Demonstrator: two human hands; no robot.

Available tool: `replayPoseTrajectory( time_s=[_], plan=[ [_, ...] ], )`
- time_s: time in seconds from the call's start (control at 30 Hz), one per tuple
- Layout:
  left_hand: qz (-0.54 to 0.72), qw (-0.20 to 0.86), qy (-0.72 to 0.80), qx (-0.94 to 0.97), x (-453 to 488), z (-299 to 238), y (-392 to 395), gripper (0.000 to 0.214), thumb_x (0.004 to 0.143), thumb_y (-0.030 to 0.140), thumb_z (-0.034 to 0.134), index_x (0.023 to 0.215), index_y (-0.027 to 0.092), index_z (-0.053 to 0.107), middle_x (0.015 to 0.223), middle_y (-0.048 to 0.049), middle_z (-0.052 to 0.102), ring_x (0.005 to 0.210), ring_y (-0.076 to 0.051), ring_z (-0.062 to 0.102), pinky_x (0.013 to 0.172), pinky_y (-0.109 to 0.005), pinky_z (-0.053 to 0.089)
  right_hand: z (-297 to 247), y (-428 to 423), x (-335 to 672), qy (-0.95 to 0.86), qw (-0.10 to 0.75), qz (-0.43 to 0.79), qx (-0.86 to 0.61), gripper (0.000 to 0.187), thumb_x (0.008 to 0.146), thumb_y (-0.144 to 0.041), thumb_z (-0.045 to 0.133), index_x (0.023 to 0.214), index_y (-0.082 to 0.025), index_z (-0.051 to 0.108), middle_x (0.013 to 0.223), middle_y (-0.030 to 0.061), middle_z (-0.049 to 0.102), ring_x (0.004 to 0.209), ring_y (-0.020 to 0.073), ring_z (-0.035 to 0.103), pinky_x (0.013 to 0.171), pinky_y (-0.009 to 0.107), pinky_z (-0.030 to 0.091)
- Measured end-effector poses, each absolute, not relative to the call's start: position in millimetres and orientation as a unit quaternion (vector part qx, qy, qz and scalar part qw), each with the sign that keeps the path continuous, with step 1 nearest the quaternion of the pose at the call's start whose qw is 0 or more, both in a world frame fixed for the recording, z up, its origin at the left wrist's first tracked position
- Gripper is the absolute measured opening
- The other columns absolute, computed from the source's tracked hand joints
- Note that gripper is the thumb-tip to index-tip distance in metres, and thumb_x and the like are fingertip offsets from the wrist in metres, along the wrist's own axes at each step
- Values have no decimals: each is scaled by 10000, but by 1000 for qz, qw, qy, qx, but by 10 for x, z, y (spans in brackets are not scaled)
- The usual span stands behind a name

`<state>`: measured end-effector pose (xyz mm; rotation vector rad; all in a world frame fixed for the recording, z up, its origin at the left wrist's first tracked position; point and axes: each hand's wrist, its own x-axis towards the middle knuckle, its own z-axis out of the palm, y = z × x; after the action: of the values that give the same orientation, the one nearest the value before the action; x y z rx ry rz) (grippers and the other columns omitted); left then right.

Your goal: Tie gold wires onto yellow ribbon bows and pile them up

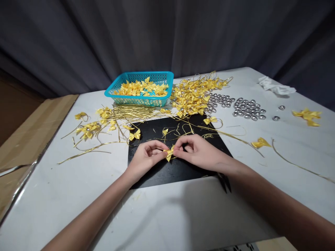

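Over the black mat (154, 174), a small yellow ribbon bow (169, 155) is pinched between my two hands. My left hand (148, 155) grips its left side with thumb and forefinger. From the other side, the closed fingertips of my right hand (195, 150) meet at the bow, partly hiding it. Gold cord shows close to the fingers. Just beyond my hands lies another small yellow piece (165, 132), with loose gold cord bits around it. A yellow bow (134, 135) rests at the mat's left edge.
A blue basket (138, 101) of yellow bows stands at the back. Gold cord lengths (133, 112) lie before it, a bow pile (190, 97) beside it. Silver beads (248, 108) and white tissue (277, 87) are at right. Dark pointed tips (224, 183) show under my right forearm.
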<state>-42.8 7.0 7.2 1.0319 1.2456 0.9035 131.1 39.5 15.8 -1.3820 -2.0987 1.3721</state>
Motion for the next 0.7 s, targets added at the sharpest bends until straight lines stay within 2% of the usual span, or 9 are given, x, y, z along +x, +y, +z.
replayPoseTrajectory(
  time_s=[0.1, 0.3, 0.5, 0.7],
  plan=[
    [383, 602, 537, 450, -436, 76, 71, 75, 639, 120, 686, 703, 112, 647, 579, 29, 606, 528, -49, 509, 528, -151, 385, 153, 394, 1310, -725, 141, 469, -484, 185, 749, -309, 566, 738, -138, 635, 546, -40, 427, 446, 44, 285, 428, 205, 185],
    [375, 596, 542, 459, -455, 71, 64, 85, 604, 149, 672, 675, 108, 654, 546, 29, 585, 515, -54, 478, 516, -159, 360, 120, 381, 1296, -748, 188, 420, -478, 130, 735, -263, 561, 726, -150, 625, 701, 1, 573, 484, 50, 329, 438, 202, 234],
    [371, 582, 548, 473, -468, 57, 67, 104, 627, 195, 651, 683, 110, 675, 558, 19, 576, 529, -61, 458, 511, -165, 345, 111, 380, 1293, -751, 183, 412, -482, 113, 725, -250, 561, 710, -161, 630, 693, -7, 578, 479, 52, 332, 435, 200, 244],
    [377, 605, 545, 442, -438, 78, 62, 96, 605, 163, 721, 665, 113, 665, 560, 24, 619, 517, -48, 510, 523, -140, 386, 124, 369, 1287, -748, 190, 415, -482, 123, 727, -248, 577, 705, -146, 642, 674, 1, 556, 491, 52, 344, 445, 197, 247]
  ],
)
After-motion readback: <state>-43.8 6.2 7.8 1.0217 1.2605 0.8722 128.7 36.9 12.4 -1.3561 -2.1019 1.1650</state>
